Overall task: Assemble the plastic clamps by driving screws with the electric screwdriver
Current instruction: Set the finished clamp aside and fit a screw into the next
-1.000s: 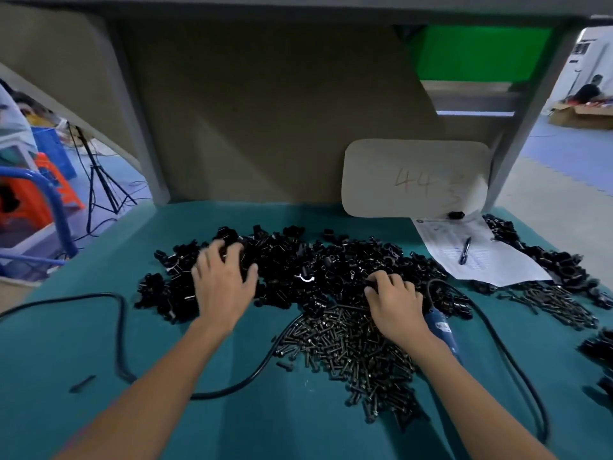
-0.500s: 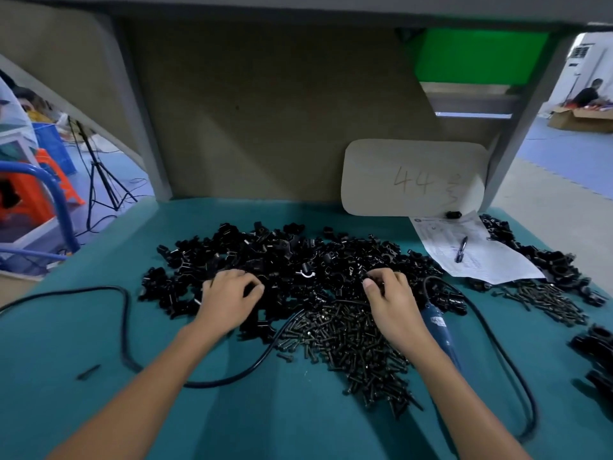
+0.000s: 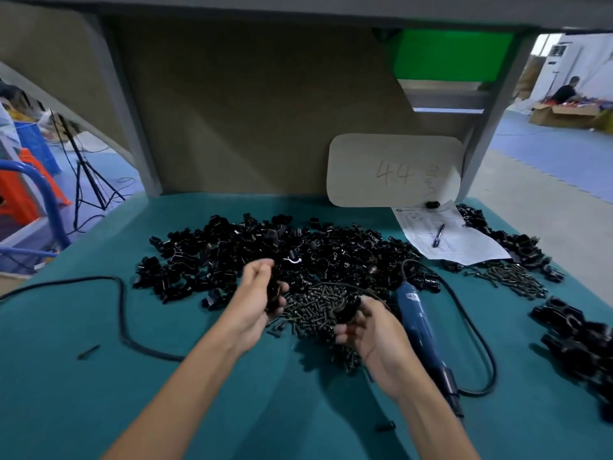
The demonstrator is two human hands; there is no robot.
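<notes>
A wide heap of black plastic clamp halves [image 3: 265, 257] lies across the middle of the teal table [image 3: 99, 376]. In front of it sits a pile of dark screws [image 3: 318, 310]. My left hand [image 3: 255, 300] is lifted above the screws and holds a black clamp piece [image 3: 273, 292] in its curled fingers. My right hand [image 3: 371, 333] is raised beside it, palm turned inward, gripping another black clamp piece [image 3: 346, 310]. The blue electric screwdriver [image 3: 421, 323] lies on the table just right of my right hand, untouched.
The screwdriver's black cable [image 3: 122, 313] loops over the left of the table. A paper sheet with a pen [image 3: 447, 240] lies at the back right, under a beige card [image 3: 394, 171]. More screws [image 3: 510, 277] and assembled clamps [image 3: 577, 336] sit on the right.
Both hands have come up out of the clamp heap and drawn back toward me, each now holding a black piece above the screw pile. The view has shifted slightly.
</notes>
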